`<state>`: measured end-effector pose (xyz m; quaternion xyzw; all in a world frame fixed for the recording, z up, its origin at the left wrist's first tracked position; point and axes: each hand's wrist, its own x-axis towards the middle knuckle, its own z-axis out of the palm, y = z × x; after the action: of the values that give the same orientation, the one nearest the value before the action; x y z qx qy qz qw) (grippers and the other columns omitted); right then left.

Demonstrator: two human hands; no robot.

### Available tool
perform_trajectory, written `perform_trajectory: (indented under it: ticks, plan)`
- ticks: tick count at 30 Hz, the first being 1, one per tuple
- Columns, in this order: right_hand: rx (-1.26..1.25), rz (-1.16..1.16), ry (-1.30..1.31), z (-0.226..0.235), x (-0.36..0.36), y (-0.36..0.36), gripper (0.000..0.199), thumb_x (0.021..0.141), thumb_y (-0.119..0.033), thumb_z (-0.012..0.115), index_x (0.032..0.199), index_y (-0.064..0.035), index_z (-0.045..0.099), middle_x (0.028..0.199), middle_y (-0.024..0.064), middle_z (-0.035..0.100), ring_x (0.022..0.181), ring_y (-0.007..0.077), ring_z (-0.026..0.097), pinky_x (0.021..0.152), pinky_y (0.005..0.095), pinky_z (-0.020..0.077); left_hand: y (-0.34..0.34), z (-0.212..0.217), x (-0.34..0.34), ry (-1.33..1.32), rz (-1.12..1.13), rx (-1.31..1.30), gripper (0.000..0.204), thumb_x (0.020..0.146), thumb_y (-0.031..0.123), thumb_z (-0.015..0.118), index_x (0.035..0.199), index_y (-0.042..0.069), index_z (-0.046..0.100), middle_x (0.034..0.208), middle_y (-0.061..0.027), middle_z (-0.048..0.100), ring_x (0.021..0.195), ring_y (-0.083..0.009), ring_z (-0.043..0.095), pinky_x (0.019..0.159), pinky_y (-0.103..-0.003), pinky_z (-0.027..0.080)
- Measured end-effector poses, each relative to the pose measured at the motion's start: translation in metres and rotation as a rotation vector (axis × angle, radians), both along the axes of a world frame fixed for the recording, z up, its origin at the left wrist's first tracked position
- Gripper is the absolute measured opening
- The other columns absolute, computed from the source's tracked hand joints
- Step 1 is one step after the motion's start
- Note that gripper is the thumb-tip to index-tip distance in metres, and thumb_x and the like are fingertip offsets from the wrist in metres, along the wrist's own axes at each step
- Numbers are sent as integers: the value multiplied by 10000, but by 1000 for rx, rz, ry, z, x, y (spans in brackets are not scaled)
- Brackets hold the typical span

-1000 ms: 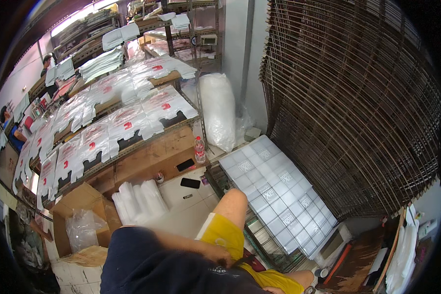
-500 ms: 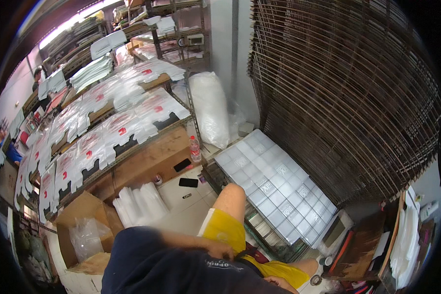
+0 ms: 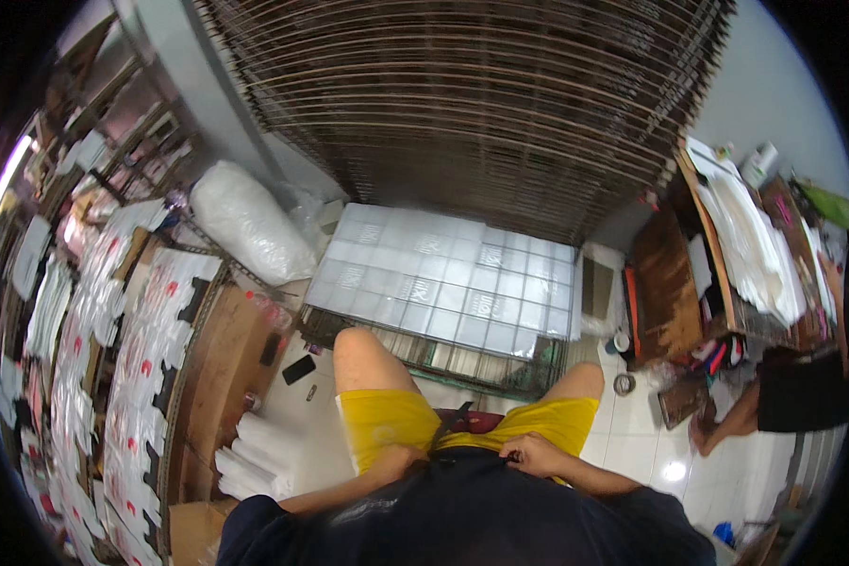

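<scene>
Both hands rest near my waist, over yellow shorts (image 3: 387, 424) and a dark shirt (image 3: 500, 519). My left hand (image 3: 401, 462) lies against the shirt's lower edge, its fingers mostly hidden. My right hand (image 3: 533, 455) is closed, with a small dark bit at its fingertips that I cannot make out. A black strap (image 3: 451, 426) lies between my legs. In front of my knees, white printed bags or sheets (image 3: 443, 274) lie flat in overlapping rows beneath a wire grid.
A tall stack of wire racks (image 3: 481, 104) rises behind the sheets. Left are a stuffed plastic sack (image 3: 250, 222), shelves of printed bags (image 3: 156, 349), a phone (image 3: 299, 369) and white rolls (image 3: 255, 457). Right stands a wooden cabinet (image 3: 665, 283), with another person's leg (image 3: 731, 415) nearby.
My view has swung to the right, bringing the rack and sheets in front of me. My right hand has come fully into sight at my waist. Another person's leg now shows at right.
</scene>
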<state>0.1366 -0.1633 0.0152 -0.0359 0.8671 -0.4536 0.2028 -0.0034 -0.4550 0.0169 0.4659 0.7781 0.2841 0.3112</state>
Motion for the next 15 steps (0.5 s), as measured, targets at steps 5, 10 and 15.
perform_trajectory:
  ticks: [5,10,15]
  plan:
    - [-65,36,109,-9,10,-4,238,728,-70,639,958,-56,576,820,106,576,732,236,569,637,331,451,-8,-16,-3,-18,-62,-19,232,743,98,553,952,65,650,912,-157,643,850,-314,616,746,-388,482]
    - [-345,9,-67,-4,31,4,243,759,-59,646,991,-55,573,835,70,555,745,150,522,641,292,439,-33,-32,-22,-458,-205,26,215,769,53,567,969,14,635,978,-172,629,932,-268,605,800,-339,473]
    - [-432,-267,-189,4,44,69,309,743,-82,671,1038,-48,585,832,61,572,750,126,520,671,269,446,11,13,-64,-1000,93,-75,321,857,189,547,1118,3,546,1098,-121,579,1015,-213,557,856,-341,455]
